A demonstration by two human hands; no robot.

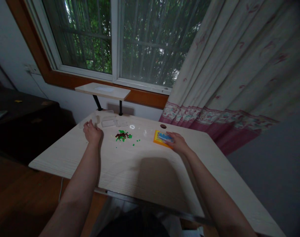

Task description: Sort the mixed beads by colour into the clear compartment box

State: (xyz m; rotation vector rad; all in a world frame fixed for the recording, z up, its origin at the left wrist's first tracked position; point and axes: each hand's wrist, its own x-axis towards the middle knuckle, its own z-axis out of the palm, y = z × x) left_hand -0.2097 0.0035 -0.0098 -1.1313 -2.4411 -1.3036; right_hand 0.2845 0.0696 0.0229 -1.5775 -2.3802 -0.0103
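Toward the left back of the pale wooden table, my left hand has its fingers curled at the near edge of a clear plastic box. The box's outline is faint. Across the table my right hand is closed on the right end of a small blue pack, which lies on top of a yellow-orange box. Its lower fingers are partly hidden. Between my hands lies a loose pile of small green and dark red pieces, with a few green pieces scattered beside it.
More clear plastic containers stand behind the pile, next to my left hand. A raised shelf on black legs is at the table's back. A round cable hole lies behind the yellow-orange box. A curtain hangs at the right.
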